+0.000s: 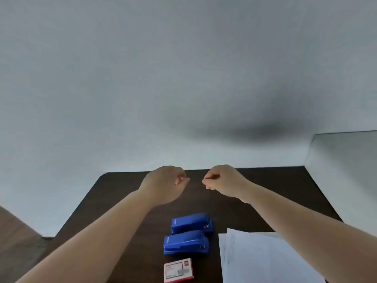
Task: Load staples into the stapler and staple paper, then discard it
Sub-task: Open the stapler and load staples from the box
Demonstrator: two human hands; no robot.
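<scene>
We see left hand (165,183) and right hand (221,180) fisted, empty, above counter (126,190); two blue staplers (191,223), staple box (178,270), paper (265,260) untouched

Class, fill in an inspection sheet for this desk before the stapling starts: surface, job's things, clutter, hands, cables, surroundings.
Surface: dark brown table, rounded far-left corner, set against a wall.
Job's things: two blue staplers, far stapler and near stapler, side by side; a red-and-white staple box nearer than them; a white paper stack to their right.
Clutter: nothing seen.
Hands: left hand and right hand raised over the far part of the table, loosely curled, holding nothing visible.
Cables: nothing seen.
Surroundings: pale wall with a shadow; wooden floor at left; a pale panel at right.
</scene>
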